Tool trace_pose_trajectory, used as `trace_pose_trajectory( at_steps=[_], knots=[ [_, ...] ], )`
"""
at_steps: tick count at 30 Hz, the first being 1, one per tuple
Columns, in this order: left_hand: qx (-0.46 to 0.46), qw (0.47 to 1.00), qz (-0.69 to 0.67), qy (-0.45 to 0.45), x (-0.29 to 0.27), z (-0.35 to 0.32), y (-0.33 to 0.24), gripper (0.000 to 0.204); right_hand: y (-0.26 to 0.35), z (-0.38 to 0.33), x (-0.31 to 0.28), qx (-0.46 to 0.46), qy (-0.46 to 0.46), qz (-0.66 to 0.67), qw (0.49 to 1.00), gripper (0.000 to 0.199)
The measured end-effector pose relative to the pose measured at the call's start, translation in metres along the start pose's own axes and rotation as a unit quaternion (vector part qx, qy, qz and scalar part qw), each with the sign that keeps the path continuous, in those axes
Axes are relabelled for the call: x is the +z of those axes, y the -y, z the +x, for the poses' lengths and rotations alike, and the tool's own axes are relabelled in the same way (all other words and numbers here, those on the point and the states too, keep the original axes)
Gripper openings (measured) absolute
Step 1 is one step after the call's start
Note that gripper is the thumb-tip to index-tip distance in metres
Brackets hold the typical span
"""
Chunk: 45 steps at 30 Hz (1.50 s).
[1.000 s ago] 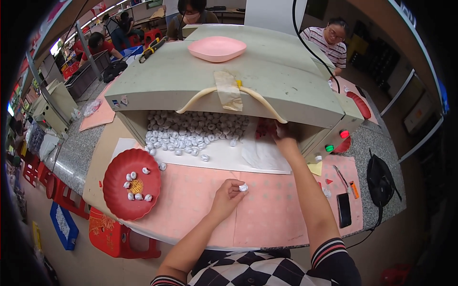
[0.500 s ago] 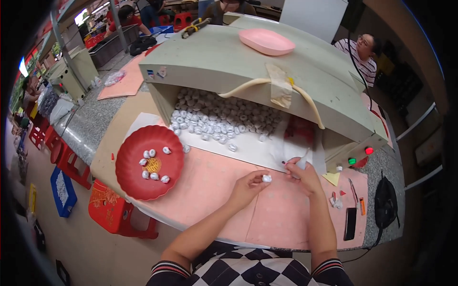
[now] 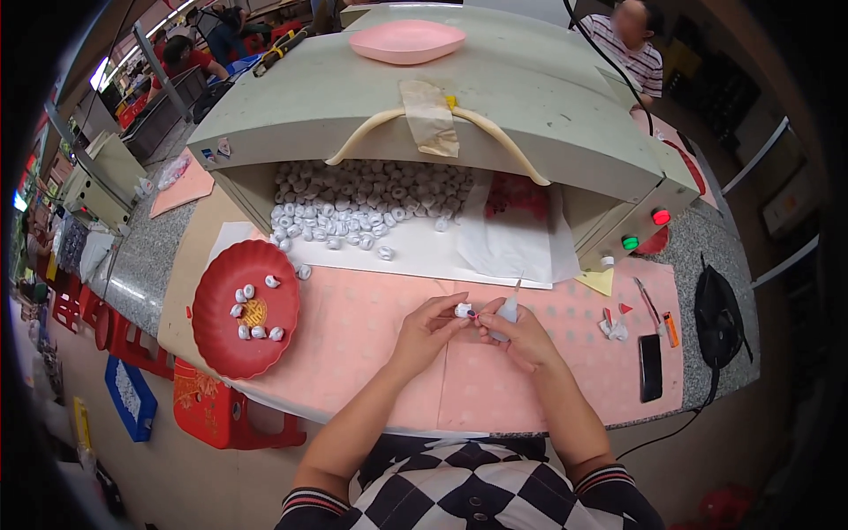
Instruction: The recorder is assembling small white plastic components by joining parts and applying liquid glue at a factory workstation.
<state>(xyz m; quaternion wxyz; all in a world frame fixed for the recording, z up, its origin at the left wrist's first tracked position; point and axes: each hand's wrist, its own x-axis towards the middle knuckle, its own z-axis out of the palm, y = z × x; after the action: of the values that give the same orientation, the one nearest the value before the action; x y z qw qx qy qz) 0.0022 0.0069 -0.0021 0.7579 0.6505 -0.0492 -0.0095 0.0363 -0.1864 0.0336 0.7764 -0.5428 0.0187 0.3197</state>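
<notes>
My left hand (image 3: 422, 336) pinches a small white rounded piece (image 3: 463, 310) above the pink table covering. Close by on its right, my right hand (image 3: 527, 343) grips a translucent squeeze bottle (image 3: 506, 314) with a thin needle tip pointing up and away. A tiny dark and pink bit (image 3: 473, 314) shows between the right fingertips, at the white piece; whether it touches I cannot tell. Left of my hands, a red scalloped plate (image 3: 212, 331) carries several similar white pieces. Many more white pieces (image 3: 353, 199) lie heaped under a grey-green metal housing (image 3: 291, 106).
Inside the housing, white paper (image 3: 503, 252) holds red bits. A pink dish (image 3: 406, 42) sits on top. At right lie a phone (image 3: 650, 367), an orange lighter (image 3: 670, 330), crumpled tissue (image 3: 612, 329) and a black pouch (image 3: 717, 318). A red stool (image 3: 208, 402) stands left; a person (image 3: 623, 53) is beyond.
My right hand has come left and nearer, bringing the tiny bit to the white piece in my left hand. The whole view has shifted, with the housing and plate now further left.
</notes>
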Motion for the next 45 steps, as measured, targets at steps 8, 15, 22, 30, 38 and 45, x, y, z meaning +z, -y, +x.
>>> trace_pose_trajectory(
  at_steps=[8, 15, 22, 30, 38, 45],
  knots=[
    [-0.067, 0.989, -0.123, -0.038, -0.007, 0.005, -0.007, 0.042, 0.010, -0.012, 0.003, -0.096, -0.144, -0.462, 0.870, 0.017],
    [-0.066, 0.986, -0.135, -0.069, -0.016, 0.010, -0.013, 0.042, 0.031, 0.001, 0.007, -0.140, -0.125, -0.515, 0.837, 0.026],
    [-0.042, 0.987, -0.144, -0.050, -0.016, 0.011, 0.001, 0.041, 0.021, 0.013, 0.001, -0.214, -0.046, -0.621, 0.753, 0.026],
    [-0.055, 0.985, -0.162, 0.034, 0.001, -0.009, -0.015, 0.041, 0.012, -0.007, 0.018, 0.001, -0.016, -0.039, 0.999, 0.016],
    [-0.029, 0.993, -0.107, 0.035, -0.002, -0.003, 0.000, 0.041, 0.002, -0.008, -0.008, -0.023, -0.033, -0.012, 0.999, 0.010],
    [0.007, 0.998, -0.037, 0.054, -0.004, -0.004, -0.004, 0.043, 0.007, -0.009, 0.008, 0.017, -0.002, -0.005, 1.000, 0.013]
  ],
)
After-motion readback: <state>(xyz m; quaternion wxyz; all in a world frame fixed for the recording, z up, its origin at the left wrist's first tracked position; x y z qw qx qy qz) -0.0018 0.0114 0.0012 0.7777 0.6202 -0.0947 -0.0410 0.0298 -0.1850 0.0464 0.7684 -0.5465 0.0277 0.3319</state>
